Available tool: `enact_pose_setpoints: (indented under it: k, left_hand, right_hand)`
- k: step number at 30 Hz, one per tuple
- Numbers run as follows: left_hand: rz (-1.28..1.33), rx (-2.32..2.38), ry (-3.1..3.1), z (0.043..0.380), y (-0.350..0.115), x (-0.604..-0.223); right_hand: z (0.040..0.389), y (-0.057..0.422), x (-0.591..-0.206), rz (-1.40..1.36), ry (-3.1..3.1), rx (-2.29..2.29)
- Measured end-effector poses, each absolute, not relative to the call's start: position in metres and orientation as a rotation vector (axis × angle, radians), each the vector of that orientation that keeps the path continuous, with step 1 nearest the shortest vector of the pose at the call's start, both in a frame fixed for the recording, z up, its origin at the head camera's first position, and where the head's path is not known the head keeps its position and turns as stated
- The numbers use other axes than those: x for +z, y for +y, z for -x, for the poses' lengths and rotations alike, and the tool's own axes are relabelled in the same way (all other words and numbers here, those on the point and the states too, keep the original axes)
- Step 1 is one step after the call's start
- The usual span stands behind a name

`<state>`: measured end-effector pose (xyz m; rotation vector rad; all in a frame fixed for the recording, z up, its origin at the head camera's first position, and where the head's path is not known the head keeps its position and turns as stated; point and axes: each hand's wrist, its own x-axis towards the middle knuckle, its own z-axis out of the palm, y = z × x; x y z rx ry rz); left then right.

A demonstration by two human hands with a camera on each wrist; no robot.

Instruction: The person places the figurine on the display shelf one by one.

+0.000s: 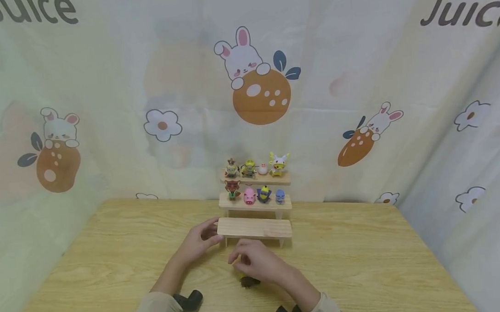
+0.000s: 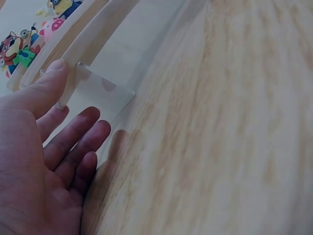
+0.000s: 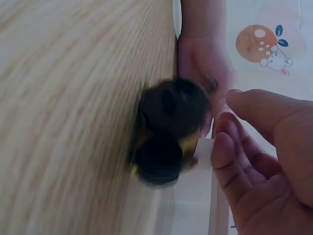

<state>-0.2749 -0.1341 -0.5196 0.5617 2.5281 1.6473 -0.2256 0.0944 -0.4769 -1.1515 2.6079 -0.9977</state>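
My left hand [image 1: 195, 243] is at the left end of the lowest wooden display shelf [image 1: 254, 227]; thumb and forefinger hold that end. In the left wrist view the thumb [image 2: 55, 73] lies against its wooden edge, beside a clear leg [image 2: 105, 88], while the other fingers curl loosely. Over the table in front hovers my right hand [image 1: 258, 261], fingers bent, nothing seen between thumb and fingertips. Just below it is a small dark and yellow figurine [image 1: 249, 281]. In the right wrist view this figurine [image 3: 168, 129] is blurred and apart from the fingertips [image 3: 225, 147].
Behind, the middle shelf [image 1: 253, 203] bears a fox-like figure [image 1: 232, 190], a pink pig [image 1: 249, 196] and other figurines. More stand on the top shelf [image 1: 256, 178]. A printed curtain [image 1: 189, 75] hangs behind the wooden table [image 1: 361, 253].
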Motion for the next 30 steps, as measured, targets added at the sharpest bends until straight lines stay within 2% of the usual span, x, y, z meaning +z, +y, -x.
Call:
enact_pose_setpoints:
  k: [6,11,16,30]
  left_hand:
    - [-0.565,1.623,2.516,0.260,-0.129,-0.489]
    - [-0.546,1.629,2.516,0.268,-0.130,-0.502]
    - [-0.514,1.636,2.536,0.279,-0.131,-0.522]
    - [-0.541,1.667,2.540,0.280,-0.134,-0.527]
  right_hand:
    - [0.223,0.101,-0.464,1.071,2.644,-0.827]
    - [0.224,0.114,-0.455,0.980,2.651,-0.635]
    - [0.231,0.122,-0.461,0.945,2.494,-0.679]
    - [0.224,0.106,-0.472,0.985,2.435,-0.778]
